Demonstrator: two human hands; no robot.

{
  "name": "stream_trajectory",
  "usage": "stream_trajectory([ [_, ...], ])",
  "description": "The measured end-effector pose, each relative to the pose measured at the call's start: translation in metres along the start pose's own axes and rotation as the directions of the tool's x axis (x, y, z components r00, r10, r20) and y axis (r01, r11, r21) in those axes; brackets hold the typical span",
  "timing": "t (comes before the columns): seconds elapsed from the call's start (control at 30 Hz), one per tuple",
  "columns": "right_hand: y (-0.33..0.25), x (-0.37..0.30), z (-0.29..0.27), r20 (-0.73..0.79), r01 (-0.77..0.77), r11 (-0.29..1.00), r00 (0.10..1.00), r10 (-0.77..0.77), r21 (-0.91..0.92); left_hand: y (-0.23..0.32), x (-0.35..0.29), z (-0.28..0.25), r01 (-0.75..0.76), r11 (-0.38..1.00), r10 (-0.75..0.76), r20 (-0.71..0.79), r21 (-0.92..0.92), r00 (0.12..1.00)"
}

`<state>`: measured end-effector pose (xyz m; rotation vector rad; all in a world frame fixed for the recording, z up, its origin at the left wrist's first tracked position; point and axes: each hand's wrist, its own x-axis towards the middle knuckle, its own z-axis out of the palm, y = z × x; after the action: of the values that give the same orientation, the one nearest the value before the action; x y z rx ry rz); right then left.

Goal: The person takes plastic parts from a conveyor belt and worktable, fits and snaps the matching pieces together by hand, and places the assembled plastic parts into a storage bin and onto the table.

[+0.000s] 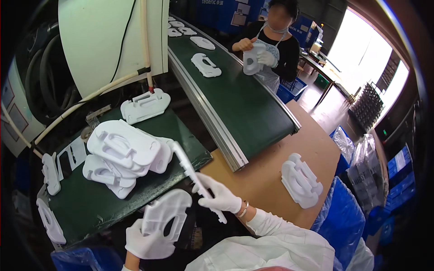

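White-gloved fingers point(212, 192) of the right hand point(219, 195) clamp a thin white plastic sprue strip point(192, 171); the left hand point(144, 241) grips a flat white moulded plastic part point(165, 212). This part looks separated, while a heap of white moulded parts point(124, 156) seems left to handle.

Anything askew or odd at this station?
Nothing looks damaged or spilled. The white moulded parts on the green mat lie in a loose, tilted heap, not squared up. The stack on the wooden table is tidier. The left hand holds one part, the right hand a thin white strip.

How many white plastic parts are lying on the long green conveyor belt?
6 that I can see: two nearer ones, and, and four small ones at the far end. Others may be hidden.
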<state>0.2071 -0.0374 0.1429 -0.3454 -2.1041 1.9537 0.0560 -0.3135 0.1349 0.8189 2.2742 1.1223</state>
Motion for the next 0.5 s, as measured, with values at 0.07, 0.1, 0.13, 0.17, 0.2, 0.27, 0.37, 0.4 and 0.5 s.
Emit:
stream_trajectory([
  [0.07,-0.004,0.001,-0.001,-0.112,0.013,0.997,0.994,-0.004,0.079,-0.021,-0.002,0.003,0.087,0.905,-0.081,0.033,-0.416,0.996],
  [0.1,-0.003,0.003,0.001,-0.167,0.046,0.999,0.985,-0.041,0.025,-0.015,-0.005,0.002,0.071,0.845,-0.056,0.043,-0.53,0.997],
  [0.13,-0.002,0.008,0.002,-0.212,0.073,0.997,0.974,-0.076,-0.025,-0.018,0.002,0.009,0.033,0.796,-0.041,0.001,-0.604,0.999],
  [0.17,0.011,0.011,0.001,-0.244,0.065,0.998,0.968,-0.064,-0.004,-0.016,0.007,0.018,-0.022,0.751,-0.01,-0.044,-0.66,0.999],
  [0.2,0.001,0.013,0.008,-0.254,0.091,0.995,0.964,-0.079,0.038,-0.017,0.017,0.025,-0.034,0.775,-0.016,-0.073,-0.631,0.997],
  [0.27,-0.007,0.01,0.02,-0.322,0.005,1.0,0.947,-0.01,-0.019,0.003,0.026,0.034,-0.089,0.584,0.031,-0.088,-0.807,0.996],
  [0.37,-0.018,0.019,0.034,-0.098,0.331,0.926,0.931,-0.352,-0.183,0.011,0.035,0.054,-0.104,0.433,0.027,-0.103,-0.895,0.994],
  [0.4,-0.017,0.02,0.035,-0.063,0.311,0.92,0.94,-0.334,-0.24,0.015,0.036,0.064,-0.1,0.353,-0.004,-0.109,-0.93,0.994],
  [0.5,-0.008,0.023,0.06,-0.128,0.299,0.882,0.922,-0.366,-0.363,0.022,0.025,0.078,-0.115,0.252,0.021,-0.114,-0.961,0.993],
])
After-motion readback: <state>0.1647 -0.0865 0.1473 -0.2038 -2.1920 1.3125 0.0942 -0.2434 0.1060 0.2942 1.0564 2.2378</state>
